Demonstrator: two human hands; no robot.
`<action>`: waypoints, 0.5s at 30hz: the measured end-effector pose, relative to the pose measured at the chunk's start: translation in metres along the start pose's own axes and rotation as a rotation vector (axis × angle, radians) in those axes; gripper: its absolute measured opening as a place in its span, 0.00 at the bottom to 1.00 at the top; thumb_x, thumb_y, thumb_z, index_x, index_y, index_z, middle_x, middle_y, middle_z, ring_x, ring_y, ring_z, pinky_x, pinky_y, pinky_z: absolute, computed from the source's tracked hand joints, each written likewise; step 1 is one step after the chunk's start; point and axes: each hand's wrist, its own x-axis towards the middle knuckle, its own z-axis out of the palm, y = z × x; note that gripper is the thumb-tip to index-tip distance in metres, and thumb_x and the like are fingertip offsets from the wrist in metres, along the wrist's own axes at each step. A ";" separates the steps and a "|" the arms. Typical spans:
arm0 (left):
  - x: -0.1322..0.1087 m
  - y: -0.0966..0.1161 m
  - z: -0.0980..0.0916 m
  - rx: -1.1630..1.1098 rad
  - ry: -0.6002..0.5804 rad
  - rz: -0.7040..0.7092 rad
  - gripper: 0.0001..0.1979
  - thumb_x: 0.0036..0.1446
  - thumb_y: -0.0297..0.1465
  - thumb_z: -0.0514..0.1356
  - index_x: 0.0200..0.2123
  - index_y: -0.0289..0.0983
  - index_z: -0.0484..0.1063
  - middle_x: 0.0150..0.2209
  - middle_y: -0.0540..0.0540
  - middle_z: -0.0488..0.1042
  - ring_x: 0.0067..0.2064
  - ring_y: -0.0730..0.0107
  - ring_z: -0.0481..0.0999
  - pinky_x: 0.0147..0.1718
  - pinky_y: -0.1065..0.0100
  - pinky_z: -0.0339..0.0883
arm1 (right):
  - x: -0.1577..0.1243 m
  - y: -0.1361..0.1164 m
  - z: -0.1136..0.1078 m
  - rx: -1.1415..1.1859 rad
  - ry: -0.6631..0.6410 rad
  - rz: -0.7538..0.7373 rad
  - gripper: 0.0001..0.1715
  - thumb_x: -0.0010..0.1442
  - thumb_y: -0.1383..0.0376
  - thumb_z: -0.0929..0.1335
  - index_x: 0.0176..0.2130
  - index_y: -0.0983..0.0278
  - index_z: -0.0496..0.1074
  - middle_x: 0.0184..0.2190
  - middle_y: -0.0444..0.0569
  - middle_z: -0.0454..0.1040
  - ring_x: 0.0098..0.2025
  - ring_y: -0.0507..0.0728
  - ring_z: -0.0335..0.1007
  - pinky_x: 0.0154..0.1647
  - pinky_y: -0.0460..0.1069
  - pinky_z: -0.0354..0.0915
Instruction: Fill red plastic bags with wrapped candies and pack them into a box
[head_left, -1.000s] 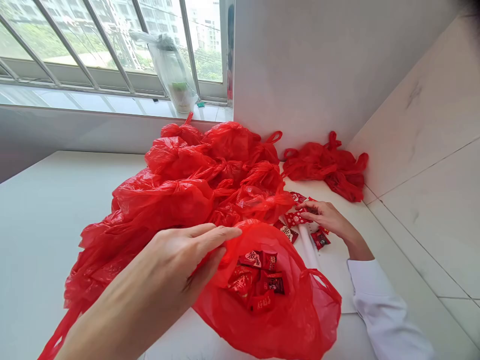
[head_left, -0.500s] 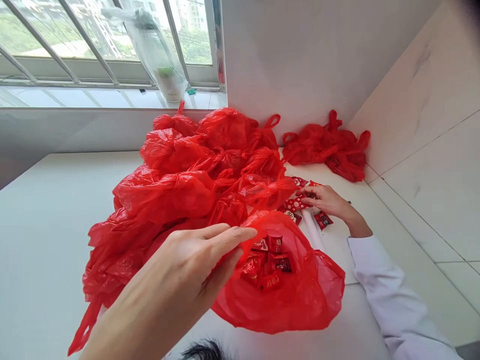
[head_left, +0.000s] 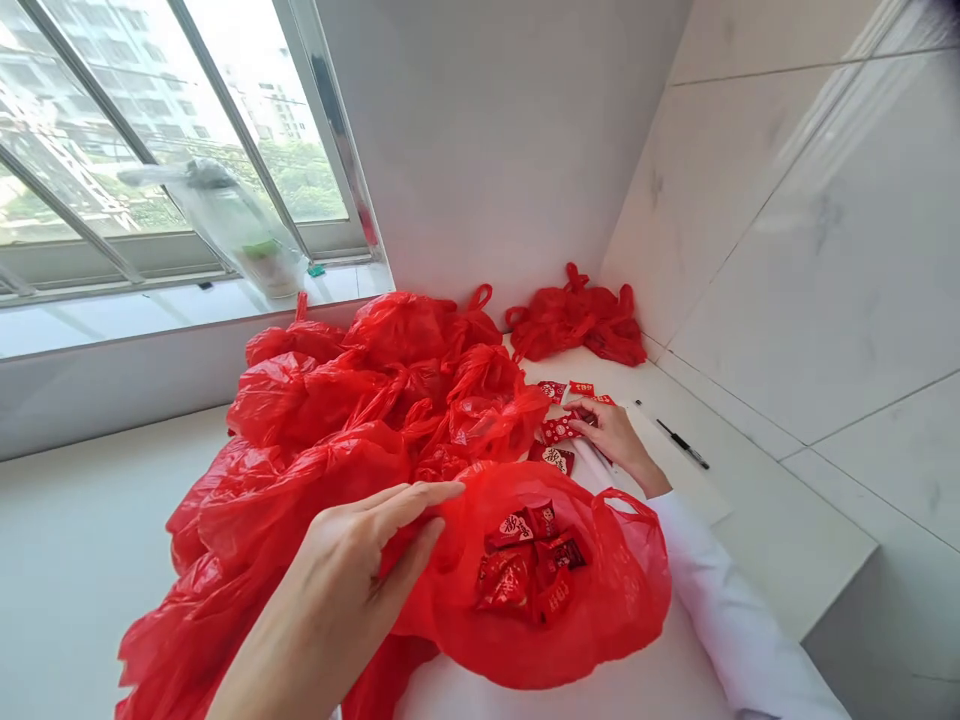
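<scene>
A red plastic bag point(head_left: 622, 610) lies with its mouth spread towards me, and several red wrapped candies point(head_left: 517, 575) rest inside. At its left rim is my left hand point(head_left: 337, 570), thumb and fingers closing on the thin plastic. Beyond the bag, my right hand point(head_left: 619, 440) has its fingers bent down over red packets, with a dark red packet point(head_left: 581, 417) between the fingertips. Beside those fingers lies a dotted red packet point(head_left: 556, 431). Another dark red packet point(head_left: 553, 459) with a pale label sits closer to the bag.
Filled red bags point(head_left: 360, 400) are heaped on the white table point(head_left: 67, 540) at left. More red bags point(head_left: 577, 320) lie by the back corner. A black pen point(head_left: 682, 444) is at right. On the windowsill stands a cup in a clear bag point(head_left: 262, 250).
My view has swung to the right and tilted up, bringing the pen into sight. The dark packet that lay below my right hand no longer shows there. My left hand stays at the bag's rim.
</scene>
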 end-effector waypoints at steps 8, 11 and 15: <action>-0.002 0.000 0.004 -0.048 -0.007 -0.019 0.12 0.62 0.36 0.55 0.45 0.47 0.75 0.40 0.51 0.81 0.39 0.67 0.81 0.36 0.74 0.74 | -0.005 0.006 0.022 0.009 0.167 -0.059 0.17 0.61 0.62 0.62 0.48 0.59 0.72 0.48 0.50 0.77 0.49 0.60 0.73 0.48 0.56 0.68; -0.004 0.006 0.009 -0.042 0.035 -0.040 0.12 0.61 0.38 0.55 0.45 0.48 0.75 0.41 0.52 0.81 0.39 0.67 0.81 0.37 0.74 0.74 | -0.007 0.009 0.024 -0.002 0.192 -0.071 0.17 0.62 0.61 0.61 0.49 0.59 0.71 0.50 0.50 0.76 0.49 0.60 0.73 0.48 0.55 0.68; -0.007 0.017 0.011 -0.014 0.074 -0.058 0.13 0.62 0.38 0.54 0.46 0.48 0.75 0.40 0.52 0.81 0.39 0.68 0.80 0.37 0.76 0.73 | -0.008 0.016 0.026 -0.013 0.213 -0.080 0.17 0.63 0.60 0.61 0.49 0.59 0.71 0.49 0.51 0.76 0.49 0.61 0.73 0.50 0.57 0.67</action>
